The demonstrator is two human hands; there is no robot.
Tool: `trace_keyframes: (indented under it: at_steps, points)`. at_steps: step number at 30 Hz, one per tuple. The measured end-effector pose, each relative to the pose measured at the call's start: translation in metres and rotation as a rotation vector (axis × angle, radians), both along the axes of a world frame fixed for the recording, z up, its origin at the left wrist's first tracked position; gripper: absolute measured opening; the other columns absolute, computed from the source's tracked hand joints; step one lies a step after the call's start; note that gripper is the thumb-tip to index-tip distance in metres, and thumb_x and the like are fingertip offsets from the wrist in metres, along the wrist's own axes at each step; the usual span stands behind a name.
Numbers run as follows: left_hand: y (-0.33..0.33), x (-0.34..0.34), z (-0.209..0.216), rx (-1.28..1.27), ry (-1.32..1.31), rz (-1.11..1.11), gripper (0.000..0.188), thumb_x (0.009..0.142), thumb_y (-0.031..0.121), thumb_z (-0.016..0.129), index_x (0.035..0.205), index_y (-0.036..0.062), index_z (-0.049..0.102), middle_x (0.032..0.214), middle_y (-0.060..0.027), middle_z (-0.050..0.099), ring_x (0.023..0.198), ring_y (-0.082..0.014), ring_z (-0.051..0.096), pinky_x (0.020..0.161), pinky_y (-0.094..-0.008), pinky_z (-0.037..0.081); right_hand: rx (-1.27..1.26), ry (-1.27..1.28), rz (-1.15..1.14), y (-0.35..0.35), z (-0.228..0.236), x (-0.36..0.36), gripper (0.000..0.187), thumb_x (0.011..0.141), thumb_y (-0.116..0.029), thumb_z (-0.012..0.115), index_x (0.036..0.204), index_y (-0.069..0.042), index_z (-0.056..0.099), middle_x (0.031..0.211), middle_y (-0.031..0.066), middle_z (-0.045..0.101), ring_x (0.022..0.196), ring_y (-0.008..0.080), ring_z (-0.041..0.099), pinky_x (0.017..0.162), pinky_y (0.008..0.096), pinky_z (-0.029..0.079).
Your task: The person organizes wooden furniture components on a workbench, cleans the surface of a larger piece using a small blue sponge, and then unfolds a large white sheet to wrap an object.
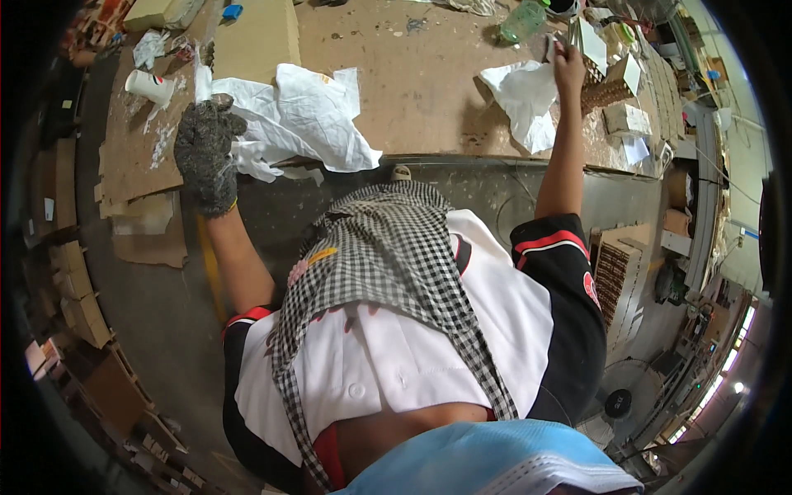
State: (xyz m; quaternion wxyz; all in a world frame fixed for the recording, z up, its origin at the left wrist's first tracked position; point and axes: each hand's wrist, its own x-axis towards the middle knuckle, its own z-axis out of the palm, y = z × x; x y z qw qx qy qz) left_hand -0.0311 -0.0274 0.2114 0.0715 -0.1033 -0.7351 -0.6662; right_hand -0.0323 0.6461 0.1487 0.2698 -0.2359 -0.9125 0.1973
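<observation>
A dark grey knitted glove covers my left hand (208, 153), at the left of the table. Its fingers are closed around the lower end of a narrow white object (202, 81), whose kind I cannot make out. A crumpled white cloth (322, 124) lies just right of this hand. My right hand (568, 68) is bare and reaches to the far right of the table, fingers closed in a pinch; what they hold is too small to tell. Another white cloth (528, 99) lies beside it, near stacked cardboard honeycomb pieces (612, 87).
A brown work table (412, 107) spans the view. On it are a white cup (148, 86) lying tipped beside white smears, a pale yellow block (257, 41), a green clear bottle (523, 21) and a small white box (627, 120). A cardboard stack (619, 280) stands below at right.
</observation>
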Motion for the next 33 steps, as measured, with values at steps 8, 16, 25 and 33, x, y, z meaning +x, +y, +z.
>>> trace_keyframes:
  at_steps: [8, 16, 25, 33]
  points:
    - [0.037, -0.001, -0.025, -0.108, -0.132, 0.196, 0.037, 0.101, 0.031, 0.053, 0.12, 0.0006, 0.063, 0.106, -0.0082, 0.069, 0.089, -0.0167, 0.065, 0.084, -0.0282, 0.049, -0.218, 0.04, 0.479, -0.183, -0.028, -0.007, 0.022, 0.085, -0.012, 0.073, 0.107, -0.009, 0.071, 0.1, 0.0119, 0.071, 0.098, 0.0308, 0.066, 0.079, 0.0392, 0.053]
    - [0.052, 0.018, -0.087, -0.099, -0.012, 0.161, 0.028, 0.098, 0.018, 0.059, 0.121, 0.0032, 0.061, 0.114, -0.0086, 0.062, 0.103, -0.0185, 0.058, 0.09, -0.0338, 0.047, -0.452, -0.276, 0.675, -0.415, -0.094, 0.006, 0.046, 0.083, -0.032, 0.076, 0.117, -0.004, 0.065, 0.099, 0.0215, 0.07, 0.09, 0.0382, 0.068, 0.077, 0.0465, 0.052]
    - [0.004, 0.063, -0.096, -0.778, 0.382, 0.159, 0.07, 0.08, 0.025, 0.069, 0.142, 0.0052, 0.043, 0.14, -0.0184, 0.048, 0.133, -0.033, 0.043, 0.111, -0.0439, 0.035, -0.879, -0.478, 1.873, -0.481, 0.056, 0.055, 0.02, 0.088, -0.005, 0.067, 0.108, -0.003, 0.068, 0.099, 0.009, 0.069, 0.088, 0.0212, 0.064, 0.086, 0.0329, 0.051]
    - [-0.161, 0.135, -0.166, -1.099, 0.054, 0.557, 0.044, 0.091, 0.034, 0.062, 0.126, 0.0075, 0.059, 0.123, -0.0115, 0.061, 0.114, -0.0219, 0.058, 0.096, -0.0363, 0.048, -0.466, -0.52, 0.629, -0.373, -0.141, -0.02, 0.043, 0.102, -0.037, 0.045, 0.121, -0.001, 0.058, 0.115, 0.0289, 0.064, 0.11, 0.0405, 0.061, 0.093, 0.0471, 0.046]
